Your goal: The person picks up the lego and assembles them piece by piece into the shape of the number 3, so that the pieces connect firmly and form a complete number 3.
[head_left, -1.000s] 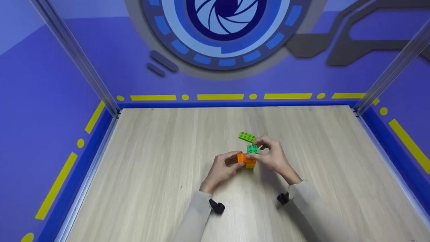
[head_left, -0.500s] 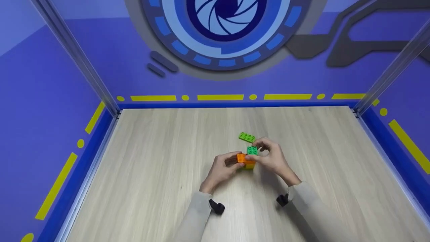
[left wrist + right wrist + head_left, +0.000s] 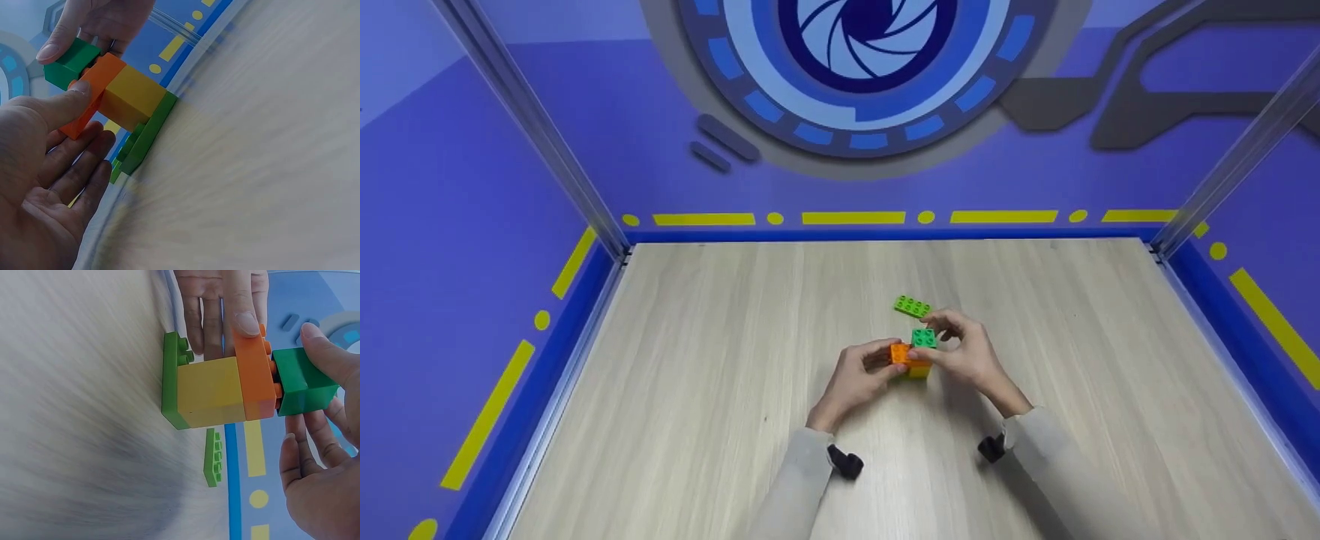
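My left hand [image 3: 859, 381] pinches the orange brick [image 3: 253, 377] between thumb and fingers. That brick sits on a yellow block [image 3: 211, 395], which stands on a green plate [image 3: 170, 385] on the table. In my right hand [image 3: 973, 358], a darker green four-stud brick [image 3: 302, 381] is held between thumb and fingers above the right end of the orange brick. The right wrist view shows orange studs in a narrow gap under the green brick, which is slightly tilted. Part of the orange brick is hidden by the left thumb.
A lime-green flat plate [image 3: 913, 306] with several studs lies on the wooden table [image 3: 720, 360], just behind the stack. Blue printed walls [image 3: 855, 191] with yellow dashes bound the table at the back and both sides.
My right hand has lowered slightly toward me with the green brick, bringing it closer over the orange one. The left hand keeps its hold and has barely moved.
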{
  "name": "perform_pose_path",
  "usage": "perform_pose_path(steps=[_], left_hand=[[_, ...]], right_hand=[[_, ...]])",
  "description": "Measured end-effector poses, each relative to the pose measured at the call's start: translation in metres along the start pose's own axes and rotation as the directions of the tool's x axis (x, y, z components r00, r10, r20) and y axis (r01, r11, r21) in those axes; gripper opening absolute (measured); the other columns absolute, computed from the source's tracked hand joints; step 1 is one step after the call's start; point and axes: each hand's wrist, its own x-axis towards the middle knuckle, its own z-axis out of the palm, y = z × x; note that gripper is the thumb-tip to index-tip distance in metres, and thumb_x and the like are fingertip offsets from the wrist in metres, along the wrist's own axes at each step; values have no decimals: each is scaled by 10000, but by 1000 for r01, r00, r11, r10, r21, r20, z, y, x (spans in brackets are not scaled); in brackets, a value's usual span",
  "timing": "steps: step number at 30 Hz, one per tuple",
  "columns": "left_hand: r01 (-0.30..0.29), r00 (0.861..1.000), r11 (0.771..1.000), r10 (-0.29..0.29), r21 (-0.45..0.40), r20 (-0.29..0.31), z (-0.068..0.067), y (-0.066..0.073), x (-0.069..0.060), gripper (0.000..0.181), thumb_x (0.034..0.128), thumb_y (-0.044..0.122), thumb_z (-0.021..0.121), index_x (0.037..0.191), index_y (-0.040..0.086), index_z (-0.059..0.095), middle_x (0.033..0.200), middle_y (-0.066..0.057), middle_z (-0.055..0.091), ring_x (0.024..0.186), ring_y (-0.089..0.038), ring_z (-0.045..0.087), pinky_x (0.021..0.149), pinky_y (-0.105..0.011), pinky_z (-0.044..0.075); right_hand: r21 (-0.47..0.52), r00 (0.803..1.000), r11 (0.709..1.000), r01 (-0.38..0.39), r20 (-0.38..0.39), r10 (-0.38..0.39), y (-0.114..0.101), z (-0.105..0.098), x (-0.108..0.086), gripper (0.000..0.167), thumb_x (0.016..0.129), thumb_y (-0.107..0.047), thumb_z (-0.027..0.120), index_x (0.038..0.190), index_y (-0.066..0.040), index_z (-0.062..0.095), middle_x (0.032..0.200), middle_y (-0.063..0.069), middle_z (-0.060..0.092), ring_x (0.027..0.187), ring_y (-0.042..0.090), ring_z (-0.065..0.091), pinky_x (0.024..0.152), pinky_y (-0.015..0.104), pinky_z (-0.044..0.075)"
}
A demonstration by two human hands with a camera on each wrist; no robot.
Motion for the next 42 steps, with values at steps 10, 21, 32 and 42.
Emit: perform_pose_path(steps=[10,21,32,42], left_hand=[[-10,1000,1000,10,-1,6,0,1,1,474,1002,180,773,1440,36,662,1361,-39,739,1232,-166,715,1058,-294,573],[-14,1000,1000,14,-3,3,0,0,1,437,999,180,776,1410,56,691,1341,-41,749,1229,-173,718,1049,-297,579],[-5,1000,1000,5,-2,-3,1,-1,0,410,992,185,788,1390,119,717,1323,-28,757,1213,-159,723,1048,-290,578],[12,1000,1000,-12,-2,-5,0,0,0,430,1000,197,778,1413,104,700,1344,-22,748,1235,-164,713,1058,-291,572]], right_hand=[[-1,1000,1000,17,3,-17,3,2,0,327,801,-157,959,1092,-162,810,1051,-1,753,936,201,619,861,427,552],[16,999,999,36,5,-36,5,4,-5,328,797,-146,959,1087,-169,806,1074,-4,739,955,138,592,859,419,525],[13,999,999,51,-13,-51,9,7,-8,349,785,-132,964,1093,-174,804,1055,9,727,956,143,595,829,407,521],[94,1000,996,4,-12,-3,11,9,-10,364,810,-81,933,1140,-133,788,1059,54,715,973,129,605,842,333,468]])
